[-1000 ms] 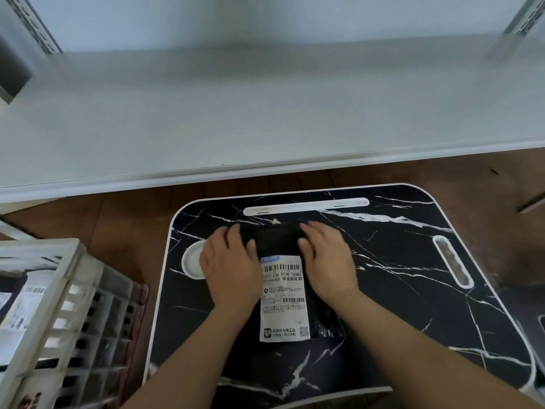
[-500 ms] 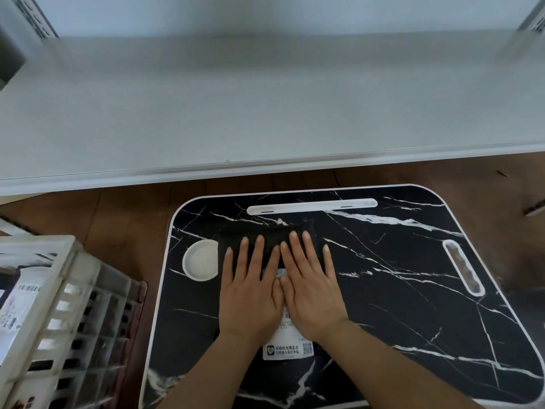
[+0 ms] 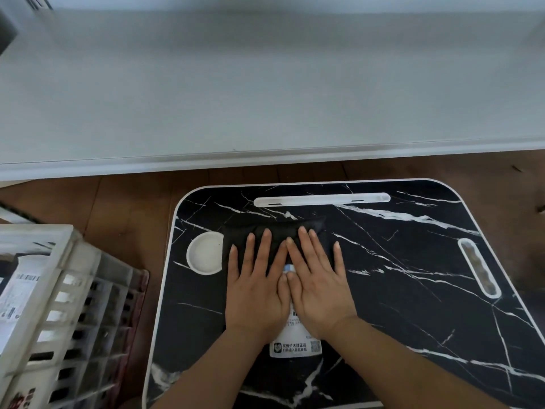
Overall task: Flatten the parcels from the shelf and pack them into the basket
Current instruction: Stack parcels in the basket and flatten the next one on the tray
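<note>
Two flat palms: my left hand (image 3: 256,290) and right hand (image 3: 317,286) press the black parcel (image 3: 275,231) mid-tray (image 3: 398,290), fingers straight, gripping nothing. Basket (image 3: 56,305) sits left of the tray.

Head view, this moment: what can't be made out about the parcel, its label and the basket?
- Black parcel: middle hidden under both hands, left and right, so flatness unclear.
- Shipping label: upper part covered; print too small to read.
- White basket: cut off by left edge and blurred; contents uncountable.
</note>
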A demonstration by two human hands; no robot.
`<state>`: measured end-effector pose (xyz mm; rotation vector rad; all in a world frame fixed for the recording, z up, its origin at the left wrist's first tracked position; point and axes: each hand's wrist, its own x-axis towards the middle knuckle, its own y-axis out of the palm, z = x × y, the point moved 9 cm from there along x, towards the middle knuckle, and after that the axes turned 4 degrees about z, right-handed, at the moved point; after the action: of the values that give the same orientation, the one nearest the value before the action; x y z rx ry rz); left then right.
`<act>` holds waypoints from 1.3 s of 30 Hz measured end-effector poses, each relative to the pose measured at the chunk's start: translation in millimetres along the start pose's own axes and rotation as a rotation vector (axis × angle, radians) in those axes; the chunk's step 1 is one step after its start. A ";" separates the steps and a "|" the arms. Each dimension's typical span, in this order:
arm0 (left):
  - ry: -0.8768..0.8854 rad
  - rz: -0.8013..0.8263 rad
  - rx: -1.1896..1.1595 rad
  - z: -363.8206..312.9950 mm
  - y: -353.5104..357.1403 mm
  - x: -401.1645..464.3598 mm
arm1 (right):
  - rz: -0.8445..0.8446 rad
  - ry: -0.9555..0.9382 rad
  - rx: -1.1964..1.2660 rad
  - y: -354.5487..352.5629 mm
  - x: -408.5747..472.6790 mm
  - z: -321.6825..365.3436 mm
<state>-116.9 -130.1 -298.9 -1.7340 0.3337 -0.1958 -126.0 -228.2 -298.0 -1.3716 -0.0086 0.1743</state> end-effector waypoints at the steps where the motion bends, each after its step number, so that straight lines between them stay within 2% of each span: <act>1: -0.001 0.001 -0.004 0.4 0.8 -0.1 | 0.004 0.002 0.014 0.3 -0.1 0.1; 12: 0.000 0.023 -0.015 1.4 4.3 1.4 | 0.055 -0.010 0.123 -2.2 -0.5 2.2; 17: -0.042 0.029 -0.017 4.7 3.1 -0.4 | -0.049 0.002 0.052 -29.2 21.4 0.8; 21: -0.048 0.033 -0.006 6.1 4.7 -0.7 | 0.065 -0.107 0.085 -15.9 43.4 15.7; 31: -0.060 0.040 -0.012 6.2 5.6 1.0 | 0.146 -0.059 0.151 -7.4 41.8 8.3; 35: -0.048 0.056 -0.022 5.1 2.9 0.4 | 0.193 0.035 0.145 -5.6 9.4 2.1; 37: -0.040 0.043 0.003 4.9 3.7 -0.3 | 0.230 0.024 0.143 1.6 -20.2 -1.8; 39: -0.046 0.050 -0.001 4.9 2.5 0.6 | 0.233 -0.012 0.034 10.1 -44.3 -6.1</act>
<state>-115.0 -126.1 -302.3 -1.7263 0.3428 -0.1191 -170.3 -237.9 -304.9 -1.3359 0.1439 0.3762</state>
